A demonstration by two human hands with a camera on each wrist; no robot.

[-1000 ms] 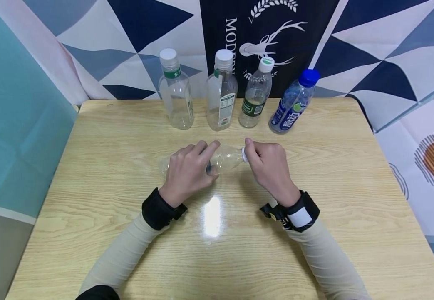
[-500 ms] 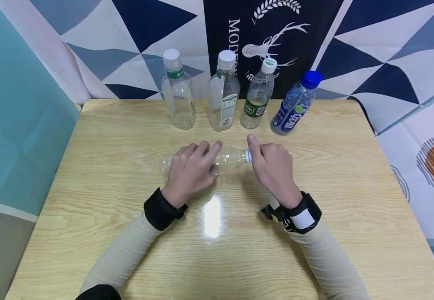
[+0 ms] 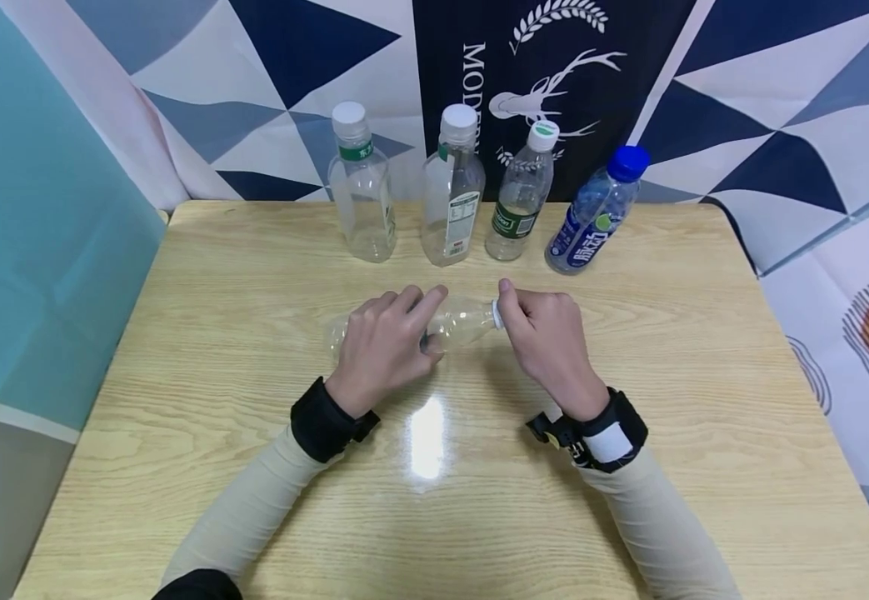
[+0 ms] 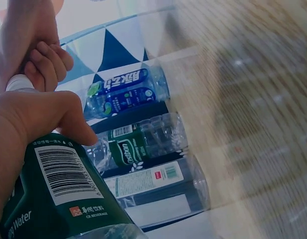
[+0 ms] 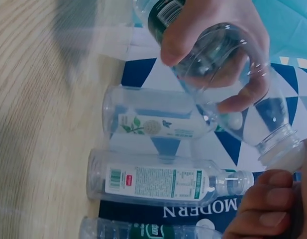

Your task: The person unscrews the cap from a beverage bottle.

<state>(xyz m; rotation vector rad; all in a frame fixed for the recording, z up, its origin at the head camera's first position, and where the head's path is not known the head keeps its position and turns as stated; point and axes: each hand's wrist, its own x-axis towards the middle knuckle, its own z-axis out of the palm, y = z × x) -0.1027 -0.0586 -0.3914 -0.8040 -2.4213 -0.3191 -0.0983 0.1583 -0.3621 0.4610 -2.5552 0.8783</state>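
Note:
A clear plastic water bottle (image 3: 464, 322) with a green label (image 4: 68, 184) lies sideways between the hands, its neck toward the right. Around its body curls the left hand (image 3: 385, 342), thumb and fingers on opposite sides. The right hand (image 3: 552, 340) pinches the white cap (image 3: 497, 315) between thumb and curled fingers. In the right wrist view, the cap (image 5: 285, 155) sits at the bottle's mouth, with the right fingers (image 5: 265, 199) right beside it. Most of the label is hidden under the left hand in the head view.
Along the wooden table's (image 3: 254, 250) back edge stand two clear bottles with white caps, a left one (image 3: 362, 200) and one beside it (image 3: 452, 204), then a smaller green-labelled bottle (image 3: 518, 200) and a blue-capped bottle (image 3: 595, 212). A patterned cloth (image 3: 314, 50) hangs behind them.
The right thumb lifted and straightened half a second ago, showing more of the cap, and is now lowered against it again. The left hand keeps its grip on the bottle.

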